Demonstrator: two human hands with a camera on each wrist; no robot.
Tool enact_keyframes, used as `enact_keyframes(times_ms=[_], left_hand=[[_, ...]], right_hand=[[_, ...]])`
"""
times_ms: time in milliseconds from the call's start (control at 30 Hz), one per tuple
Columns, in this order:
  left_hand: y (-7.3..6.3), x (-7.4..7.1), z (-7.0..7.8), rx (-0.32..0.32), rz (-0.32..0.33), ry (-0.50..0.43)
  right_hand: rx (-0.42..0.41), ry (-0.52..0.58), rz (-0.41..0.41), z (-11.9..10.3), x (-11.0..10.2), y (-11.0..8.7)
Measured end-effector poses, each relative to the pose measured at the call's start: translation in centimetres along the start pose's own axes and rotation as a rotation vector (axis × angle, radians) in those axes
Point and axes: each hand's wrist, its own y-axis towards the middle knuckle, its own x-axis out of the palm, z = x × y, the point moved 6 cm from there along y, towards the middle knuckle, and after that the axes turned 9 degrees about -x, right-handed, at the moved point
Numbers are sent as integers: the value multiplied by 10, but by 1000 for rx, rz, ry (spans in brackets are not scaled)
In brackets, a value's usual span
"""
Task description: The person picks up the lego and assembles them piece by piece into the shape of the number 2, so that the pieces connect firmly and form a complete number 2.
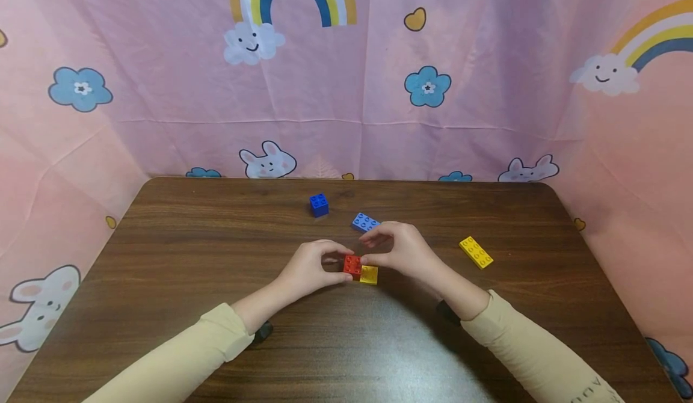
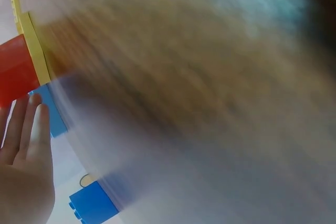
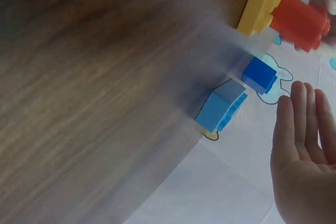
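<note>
A square red brick [image 1: 352, 266] with studs sits on the left part of a flat yellow brick [image 1: 370, 275], leaving yellow studs bare on the right. My left hand [image 1: 310, 270] pinches the red brick, thumb on the near side and fingers on the far side. Close by on the right is my right hand [image 1: 406, 251], its thumb tip right at the red brick's corner in the head view. The right fingers [image 3: 299, 121] are extended and loose, apart from the bricks in the right wrist view.
Behind the hands lie a light blue brick [image 1: 365, 222], partly covered by the right hand, and a dark blue square brick [image 1: 319, 205]. A flat yellow brick [image 1: 476, 252] lies to the right on the brown wooden table [image 1: 206, 228]. A patterned pink cloth [image 1: 379, 72] hangs around the table.
</note>
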Motion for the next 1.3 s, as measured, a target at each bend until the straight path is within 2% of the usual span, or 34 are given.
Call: enact_keyframes(times_ms=[267,833,1300], left_hand=[[1,3,1,-1,-30,-47],[2,3,-1,-43,-12,6],[3,5,0,-83,-34,-24]], right_hand=[[16,-8,22,5,-8,5],[67,19,81,29,-21,18],[110,1,69,50,-21,33]])
